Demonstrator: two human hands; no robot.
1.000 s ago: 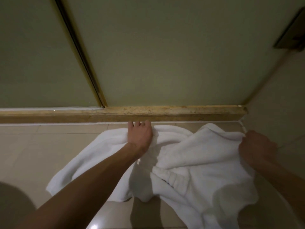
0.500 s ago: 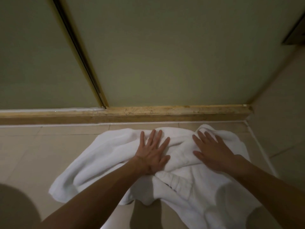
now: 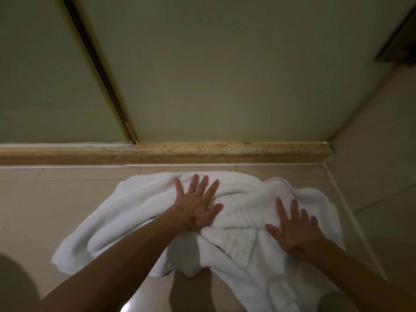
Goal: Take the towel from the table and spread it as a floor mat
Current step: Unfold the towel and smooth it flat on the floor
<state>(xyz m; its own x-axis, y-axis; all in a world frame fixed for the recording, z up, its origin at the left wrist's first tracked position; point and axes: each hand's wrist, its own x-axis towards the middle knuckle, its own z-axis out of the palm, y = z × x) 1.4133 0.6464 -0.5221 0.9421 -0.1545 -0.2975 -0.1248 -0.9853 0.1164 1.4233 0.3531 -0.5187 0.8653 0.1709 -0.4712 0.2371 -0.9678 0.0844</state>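
Note:
A white towel [image 3: 126, 212] lies rumpled on the beige tiled floor [image 3: 45, 210], just in front of the stone threshold. Its middle is bunched into folds, and a ribbed band shows near the centre. My left hand [image 3: 195, 203] lies flat on the towel's upper middle with its fingers spread. My right hand [image 3: 295, 228] presses flat on the towel's right half, fingers spread too. Both forearms reach in from the bottom of the view and hide part of the towel's near edge.
A brown stone threshold [image 3: 225, 152] runs across the floor under frosted sliding glass doors [image 3: 225, 75] with a brass frame [image 3: 101, 68]. A wall [image 3: 378, 165] closes the right side, close to the towel's right edge. A dark rounded shape [image 3: 15, 287] sits bottom left.
A second ago both hands gripped the towel's far edge. They let go and now lie flat on it; my right hand has slid right and nearer to me.

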